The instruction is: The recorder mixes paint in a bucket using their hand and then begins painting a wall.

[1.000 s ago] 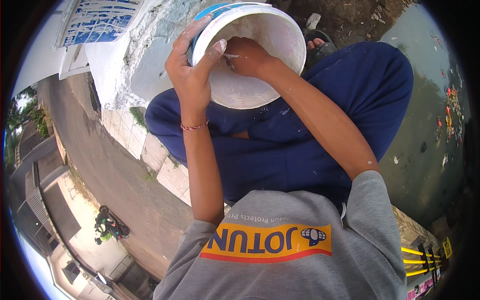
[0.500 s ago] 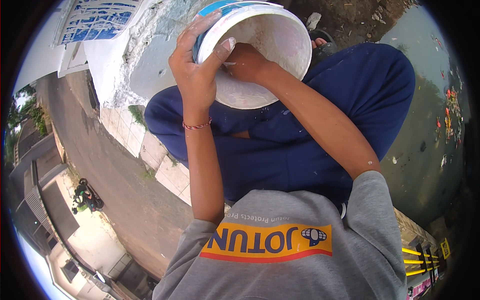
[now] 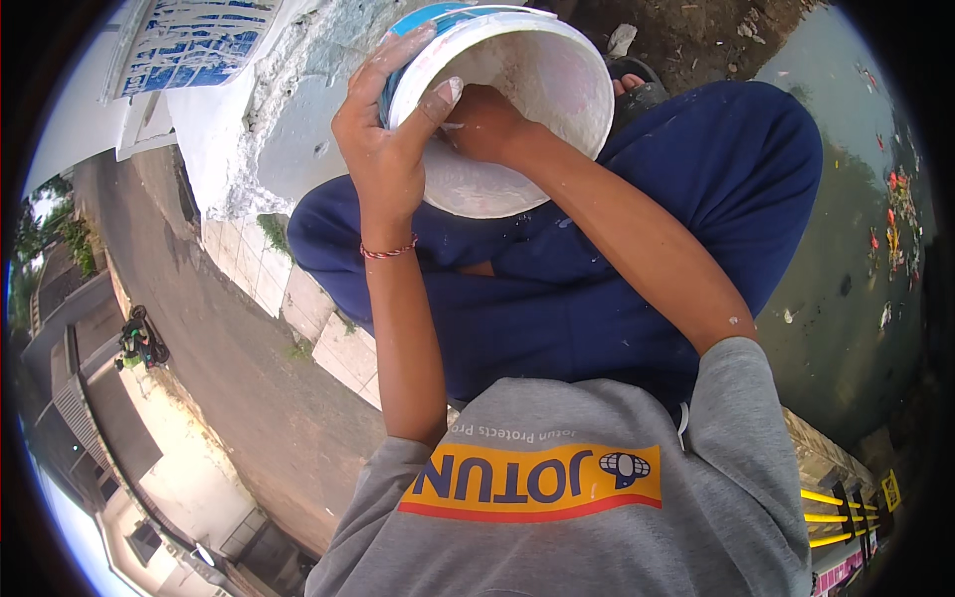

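Note:
A white paint bucket point(image 3: 567, 99) with a blue outer side tilts toward me above my knees, its inside smeared with pale residue. My left hand point(image 3: 383, 134) grips its left rim, fingers along the outside and thumb over the edge, with white smears on the fingertips. Inside the opening, close to that thumb, is my right hand point(image 3: 489, 124). Its fingers are curled down against the left inner wall, and whatever they hold is hidden behind the hand.
A rough, white-stained wall ledge point(image 3: 288, 129) runs beside the bucket. Murky water point(image 3: 816, 259) with floating litter lies to the right. On the left, a motorbike point(image 3: 145, 338) is on the road point(image 3: 219, 298). Yellow railings point(image 3: 831, 517) stand at lower right.
The motorbike has moved farther up along the road. The bucket and both hands sit slightly more to the left in view, with their grips unchanged.

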### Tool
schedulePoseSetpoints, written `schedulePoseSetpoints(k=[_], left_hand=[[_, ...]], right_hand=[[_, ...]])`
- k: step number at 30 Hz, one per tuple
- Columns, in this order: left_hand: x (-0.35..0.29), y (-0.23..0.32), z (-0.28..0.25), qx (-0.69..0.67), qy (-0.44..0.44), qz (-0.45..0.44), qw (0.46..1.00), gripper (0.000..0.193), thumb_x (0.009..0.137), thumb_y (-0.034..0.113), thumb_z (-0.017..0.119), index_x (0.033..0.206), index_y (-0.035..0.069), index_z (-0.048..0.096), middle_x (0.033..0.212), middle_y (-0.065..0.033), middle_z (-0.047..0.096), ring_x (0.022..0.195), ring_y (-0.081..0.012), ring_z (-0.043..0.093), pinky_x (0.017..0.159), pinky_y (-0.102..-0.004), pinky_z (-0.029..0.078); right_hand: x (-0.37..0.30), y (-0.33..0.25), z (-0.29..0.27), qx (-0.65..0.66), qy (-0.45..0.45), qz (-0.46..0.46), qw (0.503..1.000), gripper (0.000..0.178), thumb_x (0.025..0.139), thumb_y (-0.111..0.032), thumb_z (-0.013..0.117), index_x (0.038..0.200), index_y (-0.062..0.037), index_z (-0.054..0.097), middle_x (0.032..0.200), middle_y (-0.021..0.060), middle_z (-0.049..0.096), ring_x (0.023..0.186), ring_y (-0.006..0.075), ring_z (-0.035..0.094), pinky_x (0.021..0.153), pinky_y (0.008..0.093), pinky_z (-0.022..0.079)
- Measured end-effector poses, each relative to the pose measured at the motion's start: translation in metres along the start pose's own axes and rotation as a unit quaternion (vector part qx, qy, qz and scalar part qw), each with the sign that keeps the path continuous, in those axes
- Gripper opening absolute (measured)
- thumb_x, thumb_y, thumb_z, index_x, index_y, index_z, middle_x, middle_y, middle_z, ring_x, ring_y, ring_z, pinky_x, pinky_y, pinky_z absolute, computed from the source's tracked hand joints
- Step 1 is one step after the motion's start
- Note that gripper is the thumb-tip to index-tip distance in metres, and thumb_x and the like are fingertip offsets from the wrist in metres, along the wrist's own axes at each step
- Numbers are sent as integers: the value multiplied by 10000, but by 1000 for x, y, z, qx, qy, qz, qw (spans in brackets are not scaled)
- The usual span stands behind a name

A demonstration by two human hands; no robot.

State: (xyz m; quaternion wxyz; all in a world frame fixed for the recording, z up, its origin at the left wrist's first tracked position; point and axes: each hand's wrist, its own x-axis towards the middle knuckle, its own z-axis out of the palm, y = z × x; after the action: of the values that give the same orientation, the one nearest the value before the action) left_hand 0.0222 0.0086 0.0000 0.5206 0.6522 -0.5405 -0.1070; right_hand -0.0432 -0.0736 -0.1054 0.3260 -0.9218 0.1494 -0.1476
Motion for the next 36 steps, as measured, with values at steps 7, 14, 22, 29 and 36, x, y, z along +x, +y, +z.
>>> schedulePoseSetpoints(k=[7, 14, 22, 29, 36], left_hand=[[-1, 1, -3, -73, 27, -60, 995, 377, 768, 98, 755, 1124, 2, 679, 1200, -146, 664, 1195, -265, 567, 1054, -368, 387], [-2, 2, -2, -43, 17, -45, 998, 381, 768, 96, 758, 1128, -3, 677, 1197, -147, 663, 1202, -265, 561, 1061, -371, 378], [0, 1, -2, -75, 18, -61, 995, 392, 764, 116, 770, 1130, 8, 681, 1203, -147, 661, 1216, -272, 551, 1068, -375, 369], [-1, 0, -2, -51, 19, -44, 998, 394, 771, 115, 765, 1135, -6, 673, 1201, -149, 660, 1168, -250, 581, 1044, -356, 394], [-2, 1, -2, -60, 24, -47, 997, 403, 767, 112, 762, 1139, -12, 669, 1204, -151, 658, 1174, -249, 577, 1047, -356, 393]], right_hand=[[5, 0, -17, 27, -3, 41, 999, 150, 807, -128, 602, 920, -93, 694, 982, 159, 683, 952, 327, 660, 837, 440, 532], [3, 0, 0, 3, 24, 11, 1000, 150, 811, -120, 591, 915, -88, 694, 983, 158, 684, 961, 320, 661, 840, 439, 529], [2, 1, -1, 8, 10, 6, 1000, 157, 821, -103, 571, 904, -72, 700, 993, 149, 696, 971, 310, 667, 846, 433, 529], [8, 2, -12, 20, -50, 60, 997, 203, 812, -166, 610, 986, -96, 688, 1063, 136, 671, 1029, 320, 637, 869, 429, 522], [7, 2, -2, 16, -66, 98, 993, 243, 805, -185, 621, 1030, -110, 676, 1056, 140, 671, 1032, 326, 636, 847, 430, 530]])
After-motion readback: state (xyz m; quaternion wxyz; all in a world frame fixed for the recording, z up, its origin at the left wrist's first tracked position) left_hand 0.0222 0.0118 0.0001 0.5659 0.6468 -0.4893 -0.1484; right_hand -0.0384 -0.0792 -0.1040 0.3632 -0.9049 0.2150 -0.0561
